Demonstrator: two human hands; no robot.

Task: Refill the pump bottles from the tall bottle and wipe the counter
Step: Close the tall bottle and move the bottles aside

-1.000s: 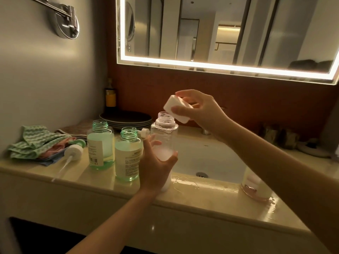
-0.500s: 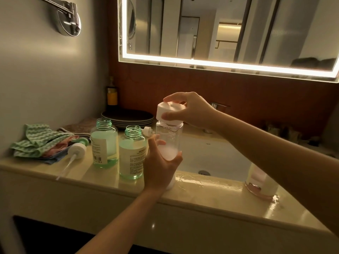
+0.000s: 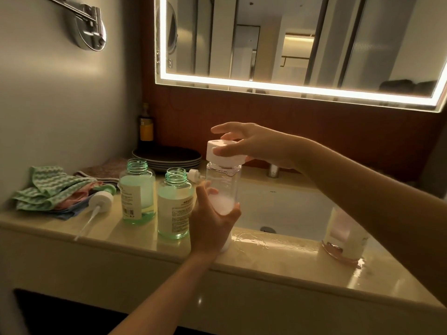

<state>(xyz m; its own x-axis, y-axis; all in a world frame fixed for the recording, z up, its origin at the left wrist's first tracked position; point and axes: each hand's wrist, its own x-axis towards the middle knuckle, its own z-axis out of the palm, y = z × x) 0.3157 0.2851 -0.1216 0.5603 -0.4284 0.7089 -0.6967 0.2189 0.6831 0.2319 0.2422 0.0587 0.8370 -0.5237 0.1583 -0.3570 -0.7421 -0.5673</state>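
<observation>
- The tall bottle (image 3: 223, 187) stands upright, long axis vertical and mouth up, at the front edge of the bench (image 3: 135, 252), just at 9 o'clock of the sink (image 3: 278, 204).
- A white cap (image 3: 223, 154) sits on its neck, flat top up; whether it is screwed home is hard to tell.
- The left hand (image 3: 212, 223) comes up from 6 o'clock, forearm angled toward 1 o'clock, and its fingers (image 3: 235, 209) are wrapped around the bottle's lower half, thumb on the near side. The hand hides the bottle's base.
- The right hand (image 3: 256, 146) reaches in from 3 o'clock, palm down, fingers pinched on the cap's sides with the index finger lifted clear.
- Two pump bottles stand upright and uncapped at 9 o'clock of the tall bottle, mouths up: the near pump bottle (image 3: 174, 204) just beside the left hand, the far pump bottle (image 3: 137, 192) beyond it toward 10 o'clock. Both hold pale green liquid.
- A white pump head (image 3: 100, 201) lies on its side further toward 9 o'clock, dip tube pointing to 7 o'clock; a second pump head (image 3: 193, 176) shows partly behind the near pump bottle.
- Folded cloths (image 3: 48, 189) are piled at the bench's left end.
- A pinkish bottle (image 3: 346, 238) at 3 o'clock is largely covered by the right forearm, so its shape is unclear.
- Dark plates (image 3: 167, 157) are stacked at 11 o'clock.
</observation>
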